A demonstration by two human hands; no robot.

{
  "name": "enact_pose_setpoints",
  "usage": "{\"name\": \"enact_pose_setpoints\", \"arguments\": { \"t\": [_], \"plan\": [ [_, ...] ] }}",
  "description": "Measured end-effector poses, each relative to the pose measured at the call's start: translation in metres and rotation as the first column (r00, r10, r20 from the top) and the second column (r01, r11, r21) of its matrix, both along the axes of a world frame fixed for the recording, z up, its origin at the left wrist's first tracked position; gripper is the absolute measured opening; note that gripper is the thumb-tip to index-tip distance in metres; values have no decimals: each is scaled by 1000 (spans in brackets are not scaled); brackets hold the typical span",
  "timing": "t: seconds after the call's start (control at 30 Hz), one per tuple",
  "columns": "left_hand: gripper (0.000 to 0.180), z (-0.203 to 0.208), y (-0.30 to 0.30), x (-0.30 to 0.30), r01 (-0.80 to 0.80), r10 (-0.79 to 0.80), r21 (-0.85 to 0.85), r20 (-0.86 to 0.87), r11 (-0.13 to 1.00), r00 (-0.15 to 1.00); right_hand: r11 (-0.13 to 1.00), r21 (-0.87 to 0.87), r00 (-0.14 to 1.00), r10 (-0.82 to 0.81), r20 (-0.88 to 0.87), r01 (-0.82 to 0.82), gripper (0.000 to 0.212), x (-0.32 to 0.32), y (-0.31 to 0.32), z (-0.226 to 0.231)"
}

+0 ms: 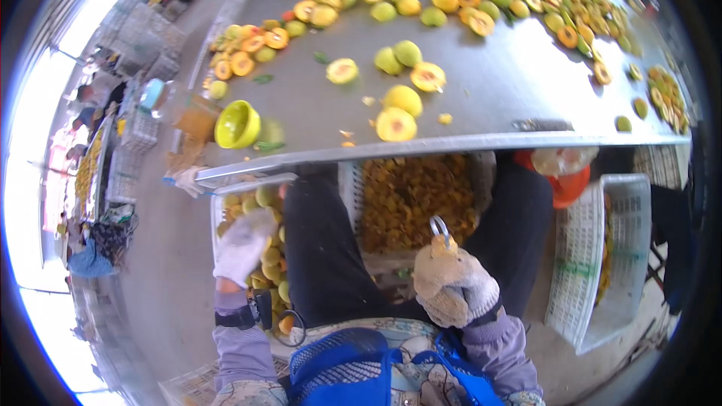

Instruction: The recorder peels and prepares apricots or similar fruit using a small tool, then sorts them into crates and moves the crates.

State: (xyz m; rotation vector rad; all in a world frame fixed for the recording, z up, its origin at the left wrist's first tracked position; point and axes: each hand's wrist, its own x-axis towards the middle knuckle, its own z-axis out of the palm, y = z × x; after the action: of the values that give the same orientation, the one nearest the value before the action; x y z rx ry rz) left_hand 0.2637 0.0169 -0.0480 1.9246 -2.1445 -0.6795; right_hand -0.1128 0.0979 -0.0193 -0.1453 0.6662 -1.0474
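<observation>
My left hand (244,244), in a white glove, reaches over a white crate (216,207) of whole yellow-green peaches (272,257) beside my left leg. Motion smears its fingers, so I cannot tell whether they hold a peach. In front of my lap my right hand (455,286), also gloved, is closed around a pitting tool; its metal loop (439,225) sticks up past the fingers, with a bit of orange pulp at its base. The tool's handle is hidden in the fist. Between my knees stands a crate (352,199) of brown-orange pits and scraps (417,199).
A metal table (301,113) ahead carries cut peach halves (396,124), several whole peaches, a yellow-green bowl (238,125) and a metal tool (541,125). At right are a tilted white crate (579,271) and a red container (569,186). Other people work far left.
</observation>
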Motion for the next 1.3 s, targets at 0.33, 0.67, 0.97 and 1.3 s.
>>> {"name": "enact_pose_setpoints", "arguments": {
  "t": [0.33,0.67,0.97,1.3],
  "plan": [
    [56,9,-103,-206,122,-117,-446,39,887,992,996,-46,994,67,-85,-71,27,4,-3,-6],
    [48,12,-130,-228,61,1,172,-340,983,941,944,-323,967,-21,-253,-64,25,11,1,-9],
    [45,31,-45,-204,347,411,386,-912,855,2,975,44,808,207,-551,-220,16,11,-9,22],
    [63,31,-12,-220,281,322,325,-945,903,58,940,78,656,290,-697,-333,28,13,-17,21]
  ]
}}
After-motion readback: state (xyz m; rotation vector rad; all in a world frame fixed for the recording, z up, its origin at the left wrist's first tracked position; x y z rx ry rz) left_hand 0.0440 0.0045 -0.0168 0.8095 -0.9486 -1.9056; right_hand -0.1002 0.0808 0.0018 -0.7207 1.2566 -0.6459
